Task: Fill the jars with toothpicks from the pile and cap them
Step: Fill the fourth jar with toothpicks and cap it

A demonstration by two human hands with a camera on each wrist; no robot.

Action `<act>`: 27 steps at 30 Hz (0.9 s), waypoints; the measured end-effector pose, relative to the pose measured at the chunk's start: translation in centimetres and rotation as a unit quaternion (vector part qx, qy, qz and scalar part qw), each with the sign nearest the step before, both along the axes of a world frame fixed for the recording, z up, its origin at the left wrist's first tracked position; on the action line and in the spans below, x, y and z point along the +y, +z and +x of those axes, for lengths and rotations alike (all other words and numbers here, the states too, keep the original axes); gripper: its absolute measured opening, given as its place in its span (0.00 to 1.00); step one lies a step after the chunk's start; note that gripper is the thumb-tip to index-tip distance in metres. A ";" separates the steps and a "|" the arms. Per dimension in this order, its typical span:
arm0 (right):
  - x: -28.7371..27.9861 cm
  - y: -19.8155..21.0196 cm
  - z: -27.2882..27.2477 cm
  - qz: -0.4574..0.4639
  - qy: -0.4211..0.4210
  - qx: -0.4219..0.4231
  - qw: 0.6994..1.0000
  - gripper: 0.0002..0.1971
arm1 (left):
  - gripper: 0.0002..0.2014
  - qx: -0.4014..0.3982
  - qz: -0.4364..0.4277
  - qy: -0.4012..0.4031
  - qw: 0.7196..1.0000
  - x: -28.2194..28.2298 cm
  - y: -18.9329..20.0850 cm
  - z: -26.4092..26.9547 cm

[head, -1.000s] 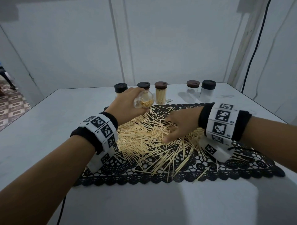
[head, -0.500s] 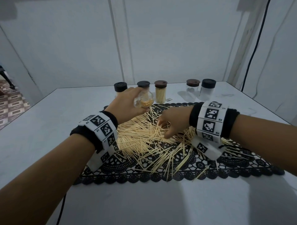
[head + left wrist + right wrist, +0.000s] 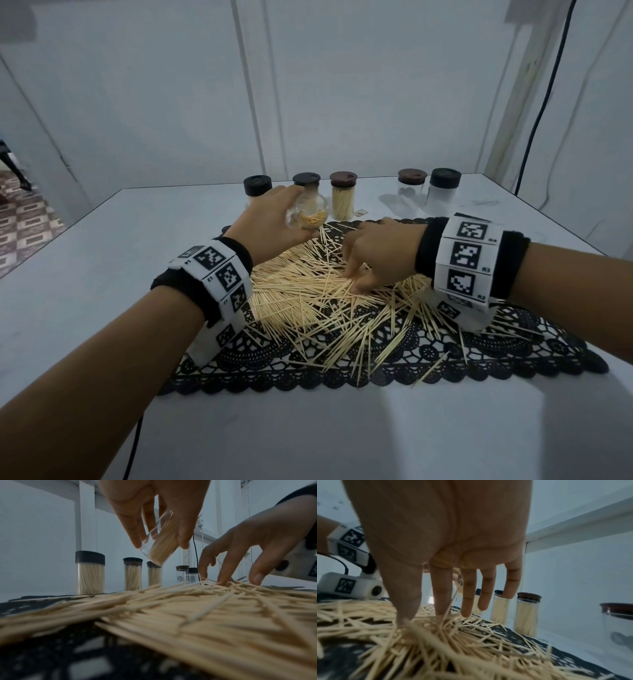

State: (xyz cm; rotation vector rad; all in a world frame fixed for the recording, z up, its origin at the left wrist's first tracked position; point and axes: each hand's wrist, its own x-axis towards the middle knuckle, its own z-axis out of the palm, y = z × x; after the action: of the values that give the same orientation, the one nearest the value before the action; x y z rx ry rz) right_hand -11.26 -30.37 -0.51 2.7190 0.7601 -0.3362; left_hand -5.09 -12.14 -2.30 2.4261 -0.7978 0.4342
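My left hand (image 3: 270,226) grips a clear uncapped jar (image 3: 308,216), tilted and partly filled with toothpicks, above the far left of the toothpick pile (image 3: 308,294). In the left wrist view, the jar (image 3: 163,540) slants between thumb and fingers with its base pointing down. My right hand (image 3: 373,260) reaches down into the middle of the pile. Its fingers (image 3: 441,601) are spread and nearly straight, and thumb, index and middle tips touch the toothpicks (image 3: 436,642). I cannot see any toothpicks pinched between them.
A black lace mat (image 3: 479,356) lies under the pile on the white table (image 3: 102,257). Along the back stand three capped jars full of toothpicks (image 3: 343,200) and two capped empty jars (image 3: 444,186). A black cable (image 3: 537,113) hangs down the right wall.
My right hand has slid left across the pile, closer to the held jar, dragging toothpicks under its fingertips. The left hand and jar have stayed nearly in place.
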 end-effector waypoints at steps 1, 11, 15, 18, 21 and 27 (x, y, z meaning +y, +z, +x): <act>-0.1 0.0 0.0 0.004 0.000 0.002 1.000 0.22 | 0.31 0.001 0.001 0.002 1.000 0.0 0.0 0.0; -0.4 0.4 1.0 0.210 -0.071 0.072 0.972 0.12 | 0.27 -0.001 -0.011 -0.003 1.000 0.0 0.2 -0.3; -0.3 -0.4 0.8 0.212 -0.081 0.076 0.971 0.12 | 0.26 0.002 -0.012 -0.003 1.000 -0.1 0.2 -0.3; -0.1 -1.1 0.7 0.251 -0.079 0.046 0.964 0.20 | 0.26 0.004 -0.022 -0.004 1.000 -0.1 0.2 -0.3; 0.1 -1.3 0.7 0.271 -0.074 0.018 0.960 0.21 | 0.26 0.004 -0.025 -0.004 1.000 -0.1 0.2 -0.4; -0.2 -0.3 0.8 0.214 -0.043 -0.014 0.976 0.14 | 0.26 0.006 -0.026 -0.002 1.000 0.0 0.3 -0.3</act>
State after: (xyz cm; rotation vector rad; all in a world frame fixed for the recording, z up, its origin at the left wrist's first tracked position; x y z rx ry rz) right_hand -10.45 -30.61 -0.78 3.1600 0.7834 -0.1652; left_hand -5.42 -12.14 -2.01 2.3760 -0.7769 0.4322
